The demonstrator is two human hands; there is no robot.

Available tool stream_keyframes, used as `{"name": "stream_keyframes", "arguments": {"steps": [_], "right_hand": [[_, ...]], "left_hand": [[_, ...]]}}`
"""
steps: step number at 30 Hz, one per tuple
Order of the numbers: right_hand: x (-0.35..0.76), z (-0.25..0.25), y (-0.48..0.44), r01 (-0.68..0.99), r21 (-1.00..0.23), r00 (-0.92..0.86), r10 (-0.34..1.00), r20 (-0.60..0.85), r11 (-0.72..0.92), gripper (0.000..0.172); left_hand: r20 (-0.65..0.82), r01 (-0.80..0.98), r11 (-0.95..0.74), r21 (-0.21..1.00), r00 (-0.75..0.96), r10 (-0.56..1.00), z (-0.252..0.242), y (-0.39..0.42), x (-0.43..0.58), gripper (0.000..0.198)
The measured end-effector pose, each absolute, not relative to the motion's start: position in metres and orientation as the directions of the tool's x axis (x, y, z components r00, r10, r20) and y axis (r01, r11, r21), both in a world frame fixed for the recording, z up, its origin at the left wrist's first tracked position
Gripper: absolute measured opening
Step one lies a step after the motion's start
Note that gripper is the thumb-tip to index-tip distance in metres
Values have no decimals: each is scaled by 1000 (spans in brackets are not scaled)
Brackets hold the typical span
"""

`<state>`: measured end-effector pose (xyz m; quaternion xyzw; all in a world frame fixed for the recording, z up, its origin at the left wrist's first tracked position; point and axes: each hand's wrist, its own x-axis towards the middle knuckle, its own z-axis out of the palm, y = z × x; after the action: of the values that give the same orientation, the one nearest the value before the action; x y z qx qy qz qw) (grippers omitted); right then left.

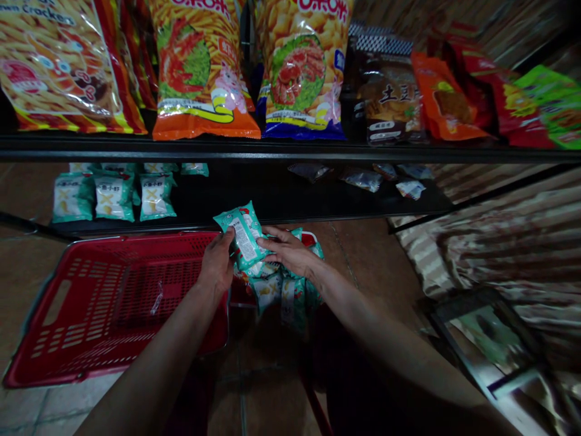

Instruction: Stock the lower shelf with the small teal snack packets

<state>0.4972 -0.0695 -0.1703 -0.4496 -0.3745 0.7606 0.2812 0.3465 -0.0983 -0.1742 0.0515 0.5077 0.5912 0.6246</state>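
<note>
Between my two hands is a small teal snack bag [246, 238], its printed back label turned up. My left hand [218, 259] grips its left edge, thumb on top. My right hand [289, 247] is at its right side, with fingertips on the bag's edge. Below the hands, more teal snack bags [269, 292] lie heaped, partly covered by my hands; what holds them is mostly hidden. Similar teal bags [114, 197] stand in rows at the left of the lower shelf [236, 181].
A red plastic basket [86, 297] sits on the tiled floor [358, 260] at the left. Large snack bags [204, 72] line the upper shelf [272, 150] overhead. Small packets [363, 178] lie at the lower shelf's right. A dark-framed object [494, 339] stands at the right by a striped curtain [508, 242].
</note>
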Motion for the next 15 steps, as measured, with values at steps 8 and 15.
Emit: {"name": "stream_keyframes", "arguments": {"steps": [8, 15], "right_hand": [[493, -173, -69, -162, -817, -339, 809, -480, -553, 36], [495, -175, -65, -226, -829, -258, 852, -455, -511, 35]], "left_hand": [[-587, -642, 340, 687, -216, 780, -177, -101, 346, 22], [-566, -648, 394, 652, -69, 822, -173, -110, 354, 24]]}}
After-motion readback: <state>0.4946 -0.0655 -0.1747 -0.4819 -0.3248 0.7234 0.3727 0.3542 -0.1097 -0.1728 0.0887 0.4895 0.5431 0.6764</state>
